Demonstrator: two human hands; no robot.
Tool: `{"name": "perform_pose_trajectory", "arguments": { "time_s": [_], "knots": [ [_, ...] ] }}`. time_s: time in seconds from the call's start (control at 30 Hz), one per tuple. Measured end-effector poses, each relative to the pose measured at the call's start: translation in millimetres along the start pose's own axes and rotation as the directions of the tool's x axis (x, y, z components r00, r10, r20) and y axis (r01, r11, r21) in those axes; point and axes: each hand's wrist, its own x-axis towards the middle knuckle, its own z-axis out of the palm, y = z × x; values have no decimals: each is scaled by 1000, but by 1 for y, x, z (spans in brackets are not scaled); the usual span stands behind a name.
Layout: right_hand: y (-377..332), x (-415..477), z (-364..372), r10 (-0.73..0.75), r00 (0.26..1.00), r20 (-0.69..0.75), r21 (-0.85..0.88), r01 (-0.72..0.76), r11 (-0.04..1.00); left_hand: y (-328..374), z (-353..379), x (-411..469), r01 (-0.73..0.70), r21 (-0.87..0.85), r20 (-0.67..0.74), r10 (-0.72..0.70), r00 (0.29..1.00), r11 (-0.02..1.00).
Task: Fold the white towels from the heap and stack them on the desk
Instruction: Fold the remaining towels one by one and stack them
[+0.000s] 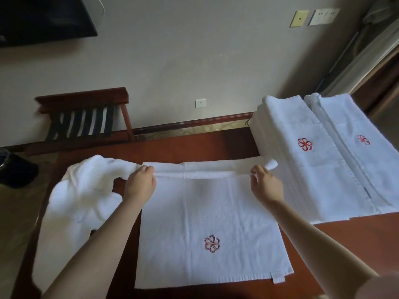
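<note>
My left hand (140, 182) and right hand (266, 184) each pinch the far hem of the towel (211, 223), fingers curled over it, one at either corner. The hem runs straight across between them. The rest lies flat on the table (194, 147), stretching toward me, so I judge the fold comes straight back. The heap (82, 190) sits left, the folded stack (313, 165) right.

Cropped by the right edge: right-hand folded stack (371, 169). Cropped at the left edge: dark screen (43, 18), black bin (15, 171). Fingertips of the left hand (140, 182) buried in the towel (211, 212) fold; heap (82, 190) partly behind that forearm
</note>
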Motion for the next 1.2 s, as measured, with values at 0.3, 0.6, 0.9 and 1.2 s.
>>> {"name": "perform_pose_trajectory", "arguments": {
  "time_s": [0.3, 0.6, 0.9, 1.2],
  "knots": [
    [16, -60, 20, -77, 993, 93, -139, 90, 986, 4, 28, -73, -102, 59, 104, 96, 990, 993],
    [25, -78, 36, -124, 959, 255, -270, 194, 943, -3, 56, -93, -136, 336, 366, 4, 931, 932],
    [27, -69, 45, -66, 947, 314, -361, 183, 914, 14, 57, -80, -48, 323, 435, -103, 894, 945],
    [-27, -26, 79, -228, 897, 379, -36, 260, 965, 63, 58, -15, -340, -104, -6, 341, 940, 935]
  ]
}}
